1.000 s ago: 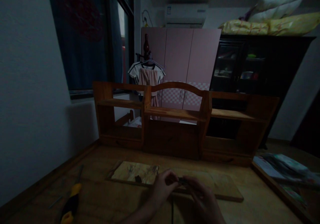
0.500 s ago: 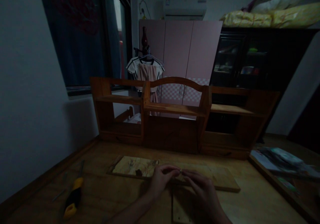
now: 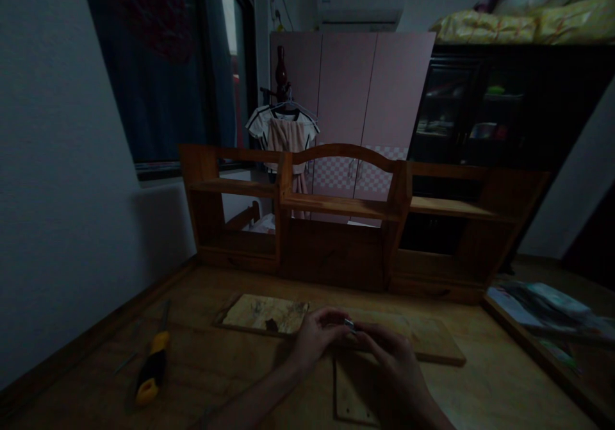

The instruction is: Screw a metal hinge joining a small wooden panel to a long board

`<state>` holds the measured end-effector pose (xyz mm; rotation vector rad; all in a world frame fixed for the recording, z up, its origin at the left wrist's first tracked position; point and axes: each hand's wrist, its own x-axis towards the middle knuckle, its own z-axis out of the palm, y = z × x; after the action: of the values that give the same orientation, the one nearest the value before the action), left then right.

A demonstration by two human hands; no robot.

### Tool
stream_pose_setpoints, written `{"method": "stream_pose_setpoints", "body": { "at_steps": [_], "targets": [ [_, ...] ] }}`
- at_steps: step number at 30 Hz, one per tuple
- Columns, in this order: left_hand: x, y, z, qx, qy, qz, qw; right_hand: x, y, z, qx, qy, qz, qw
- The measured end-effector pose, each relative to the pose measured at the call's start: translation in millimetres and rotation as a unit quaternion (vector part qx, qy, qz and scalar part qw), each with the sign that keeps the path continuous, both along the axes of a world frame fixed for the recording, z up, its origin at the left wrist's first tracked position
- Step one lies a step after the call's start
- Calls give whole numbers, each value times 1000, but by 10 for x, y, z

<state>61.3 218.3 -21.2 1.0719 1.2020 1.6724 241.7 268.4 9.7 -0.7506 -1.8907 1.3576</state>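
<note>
The person pinches a small metal piece (image 3: 350, 325) between the fingertips of the left hand (image 3: 311, 345) and the right hand (image 3: 393, 356), and each grip appears closed on it; what the piece is exactly cannot be told at this size and in this dim light. It is held just above the long board (image 3: 435, 342), over the counter (image 3: 509, 359). Handling it well would mean letting one hand keep a steady pinch while the other turns or shifts the piece with light fingertip pressure, since so small and smooth-looking a part could slip. Staying low over the wood would let a drop land close by, and tilting the piece toward the light should help show which end is which. Compared with half a second ago, the fingertips stand slightly farther apart and more bright metal shows between them. The whole view has shifted a little, while the screwdriver (image 3: 154, 363) and the long board appear to lie unmoved on the counter.
</note>
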Motion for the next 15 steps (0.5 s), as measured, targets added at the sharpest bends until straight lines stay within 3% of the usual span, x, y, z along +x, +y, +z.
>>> {"method": "stream_pose_setpoints", "body": {
  "at_steps": [9, 15],
  "targets": [
    [-5, 11, -3, 5, 0, -7, 1000, 53, 37, -35, 54, -13, 16, 998],
    [-21, 32, -62, 21, 19, -24, 999, 17, 32, -91, 39, 12, 13, 999]
  ]
}}
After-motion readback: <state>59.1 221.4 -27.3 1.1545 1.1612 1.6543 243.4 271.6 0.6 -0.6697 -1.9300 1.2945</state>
